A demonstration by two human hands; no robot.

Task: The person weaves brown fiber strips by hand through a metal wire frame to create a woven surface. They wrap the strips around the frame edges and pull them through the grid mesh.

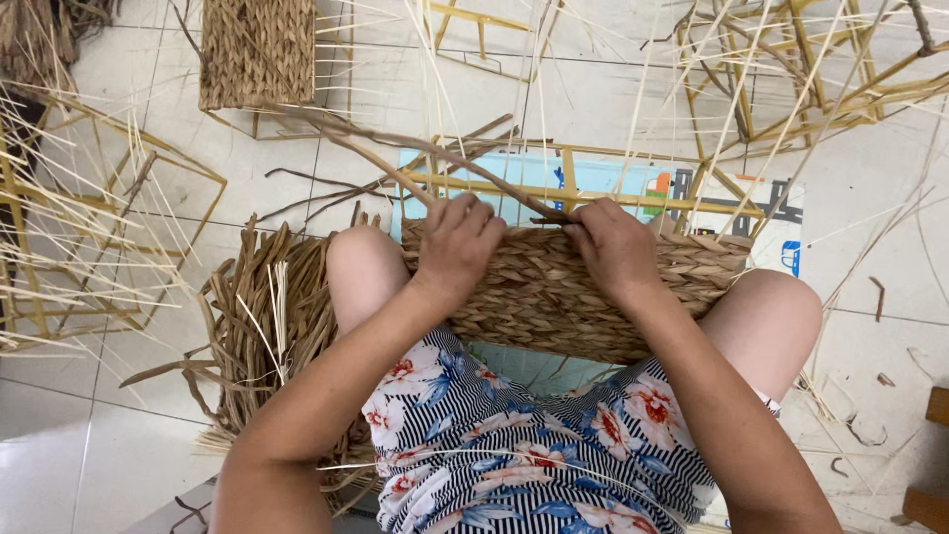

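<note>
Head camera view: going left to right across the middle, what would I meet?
Yellow wire frame → pile of dried straw → left hand → right hand on the half-woven basket → scattered straw scraps on the floor tiles.

The half-woven basket (pixel 573 297) sits between the person's knees at the centre of the view, with the left hand (pixel 457 242) on its top edge at 11 o'clock and the right hand (pixel 613 247) on the same edge at 1 o'clock, and a long strand (pixel 395 148) runs from between the hands out toward 10 o'clock. A bundle of loose strands (pixel 267 316) lies on the floor (pixel 119 435) at 9 o'clock just beside the left knee, a finished woven basket (pixel 257 49) stands far at 11 o'clock, and bare wire frames (pixel 791 79) lie at 1 o'clock. Another frame (pixel 89 227) lies at 9 o'clock beyond the bundle.
</note>
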